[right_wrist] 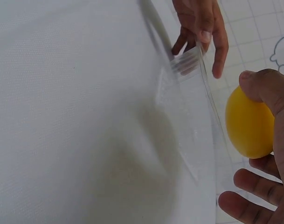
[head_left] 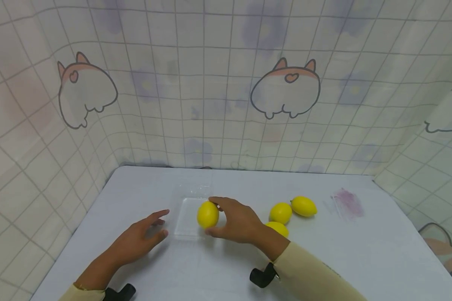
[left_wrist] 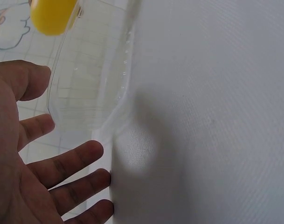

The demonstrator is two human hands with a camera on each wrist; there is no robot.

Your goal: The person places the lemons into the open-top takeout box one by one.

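Right hand [head_left: 239, 221] grips one yellow lemon [head_left: 208, 215], thumb on one side, fingers on the other; gap only as wide as the fruit. Right wrist view: thumb pressed on the lemon, at least two other fingers stretched out off it. Lemon is up off the table, above the rim of a clear plastic container [head_left: 184, 219], not resting in it.

Left hand [head_left: 137, 242] holds nothing: fingers spread and slightly bent, thumb well apart from them. It's at the container's left side, very near; contact with the wall, can't tell.

Container stands on the white table [head_left: 361, 259], see-through, edges faint.

Right of the right hand, three more lemons in a loose cluster: one at the back right [head_left: 304, 206], a middle one [head_left: 281, 213] just beside it, and a front one [head_left: 278, 228] partly hidden by the right forearm. Farther right, a pinkish see-through item [head_left: 348, 204] lies flat; can't tell what.

Beige sleeves [head_left: 316, 271], black device [head_left: 263, 276] at the right wrist. Grid-patterned sheet [head_left: 211, 83] with cartoon animals behind the table.
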